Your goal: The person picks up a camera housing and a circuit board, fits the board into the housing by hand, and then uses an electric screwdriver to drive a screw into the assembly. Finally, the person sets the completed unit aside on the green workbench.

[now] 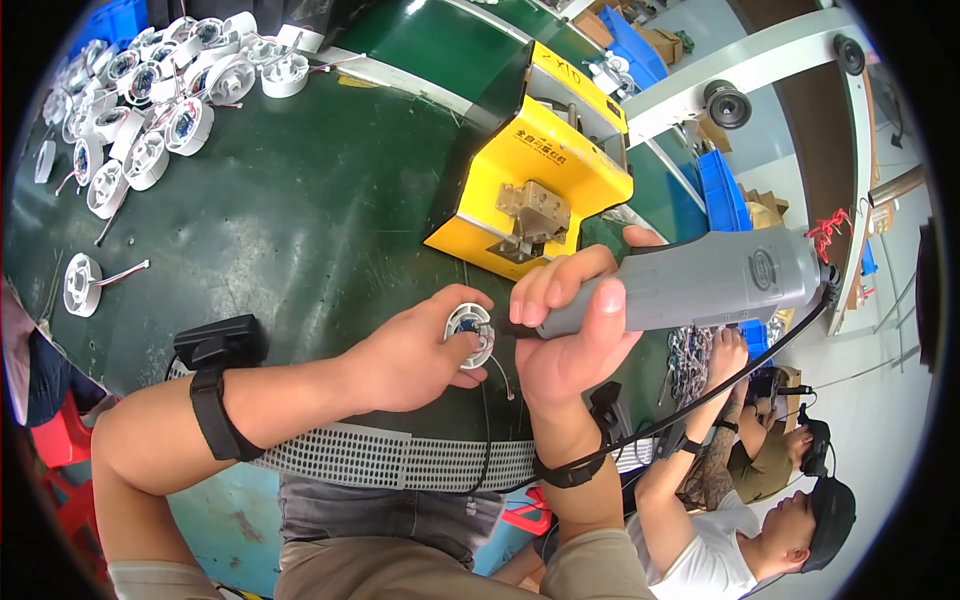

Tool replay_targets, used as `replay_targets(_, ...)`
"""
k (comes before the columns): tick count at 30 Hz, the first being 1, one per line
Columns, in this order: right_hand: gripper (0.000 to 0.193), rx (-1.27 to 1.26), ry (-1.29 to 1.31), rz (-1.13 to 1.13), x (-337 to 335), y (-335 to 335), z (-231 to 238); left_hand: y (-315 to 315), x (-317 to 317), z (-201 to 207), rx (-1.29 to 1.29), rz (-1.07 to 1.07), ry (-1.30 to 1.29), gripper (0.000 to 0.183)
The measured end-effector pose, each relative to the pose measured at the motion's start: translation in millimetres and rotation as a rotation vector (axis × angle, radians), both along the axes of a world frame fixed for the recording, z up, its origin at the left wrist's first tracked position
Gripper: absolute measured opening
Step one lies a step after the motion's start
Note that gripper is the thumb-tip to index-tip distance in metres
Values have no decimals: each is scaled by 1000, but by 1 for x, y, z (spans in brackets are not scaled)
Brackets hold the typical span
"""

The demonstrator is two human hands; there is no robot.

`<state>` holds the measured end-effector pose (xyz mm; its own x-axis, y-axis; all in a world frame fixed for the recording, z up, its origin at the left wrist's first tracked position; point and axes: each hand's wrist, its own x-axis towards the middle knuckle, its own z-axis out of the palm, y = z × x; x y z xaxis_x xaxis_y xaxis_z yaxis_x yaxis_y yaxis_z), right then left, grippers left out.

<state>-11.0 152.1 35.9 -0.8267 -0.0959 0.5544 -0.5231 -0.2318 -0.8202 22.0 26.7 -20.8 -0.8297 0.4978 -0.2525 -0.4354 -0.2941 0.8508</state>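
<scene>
My left hand [400,355] is closed round a small white round housing [480,318], thumb across its open face. A bit of blue circuit board shows inside, and a thin wire lead hangs down from the rim. In my right hand [565,350] is a grey electric screwdriver [700,280], held nearly level with its tip end toward the housing. The fingers hide the bit, so I cannot tell whether it touches the housing. A black cord runs from the screwdriver's back end down past my right wrist.
A yellow and black screw feeder [520,170] stands just beyond my hands. Many white housings with wires [145,160] are heaped at the far left; one housing [82,285] lies apart. A perforated grey strip [350,455] edges the green table [300,200]. Co-workers sit at the right.
</scene>
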Motion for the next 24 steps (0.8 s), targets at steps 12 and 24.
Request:
replay_targets(12, 51, -166, -37, 103, -4, -3, -4, -3, -3, 5, -19, 10, -6, 33)
replay_targets(24, 83, -58, 86, 84, -10, 24, -5, -31, -12, 23, -956, 412, 977, 28)
